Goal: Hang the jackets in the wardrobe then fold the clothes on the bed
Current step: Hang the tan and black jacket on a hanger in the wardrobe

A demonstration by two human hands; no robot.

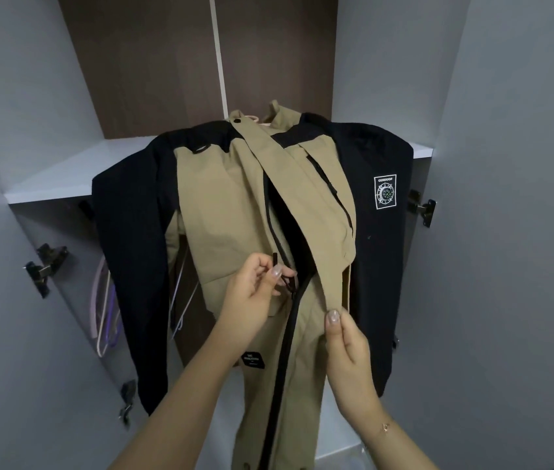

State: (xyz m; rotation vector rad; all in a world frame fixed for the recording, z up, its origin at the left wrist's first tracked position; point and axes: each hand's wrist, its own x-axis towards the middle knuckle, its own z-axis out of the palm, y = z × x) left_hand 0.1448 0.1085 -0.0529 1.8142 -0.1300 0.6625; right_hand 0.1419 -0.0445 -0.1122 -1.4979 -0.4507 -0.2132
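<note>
Inside the open wardrobe (pixel 523 130), head view: a tan-and-black jacket (pixel 221 205) hangs upright below the white shelf (pixel 65 178), front facing the camera, black sleeves to either side. A white-framed patch (pixel 385 192) sits on the sleeve at the right of the frame. The front zipper (pixel 285 351) is joined in the lower part and parted above the slider.

Left hand (pixel 252 296) — thumb and fingers pinch the black zipper pull (pixel 275 261) at the slider, near the jacket's mid-height. Right hand (pixel 347 344) — thumb and fingers grasp the edge of the tan front flap (pixel 306 232), just beside the zipper line.

Empty hangers (pixel 106 313) (pink and purple) hang at the left, partly hidden behind the black sleeve. Metal door hinges (pixel 45 266) are mounted on both side panels.
</note>
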